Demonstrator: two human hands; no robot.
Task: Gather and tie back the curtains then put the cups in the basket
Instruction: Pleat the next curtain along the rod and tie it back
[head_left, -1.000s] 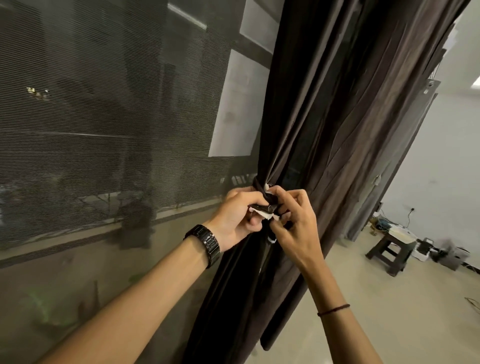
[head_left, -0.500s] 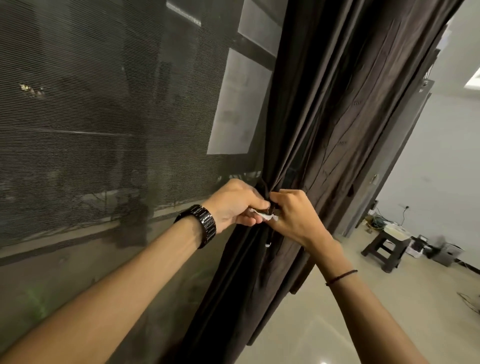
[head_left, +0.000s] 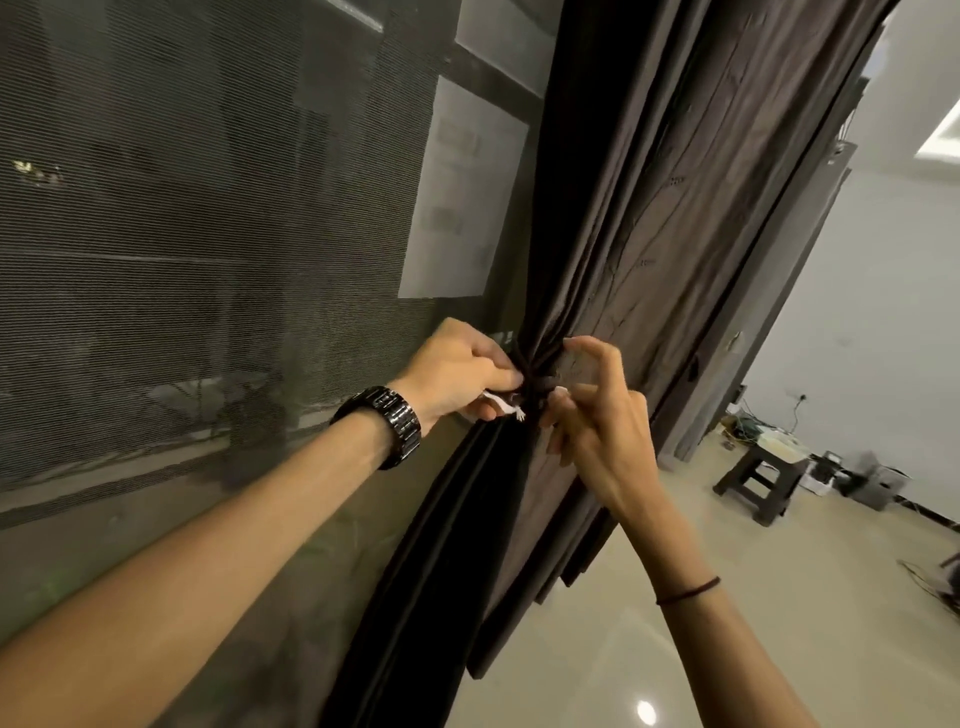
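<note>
Our left hand (head_left: 457, 371) pinches the tie (head_left: 540, 388) cinching the soft, bunched curtain (head_left: 649, 218); right hand (head_left: 597, 415), fingers loosely spread, touches the tie.

The curtain (head_left: 639, 249) hung in front of me, to the right of the mesh screen (head_left: 208, 234), and a tie (head_left: 537, 387) ran around its gathered middle. My left hand (head_left: 457, 371) sat on the left of that tie and my right hand (head_left: 597, 415) on the right, both touching it, with a loose tail end (head_left: 506, 408) sticking out below my left fingers. 2 paper sheets (head_left: 462, 192) lay behind the screen, just left of the curtain. Far to the right, on the floor (head_left: 727, 597) by the wall, stood a stool (head_left: 758, 478) with a box (head_left: 782, 446) on it.
</note>
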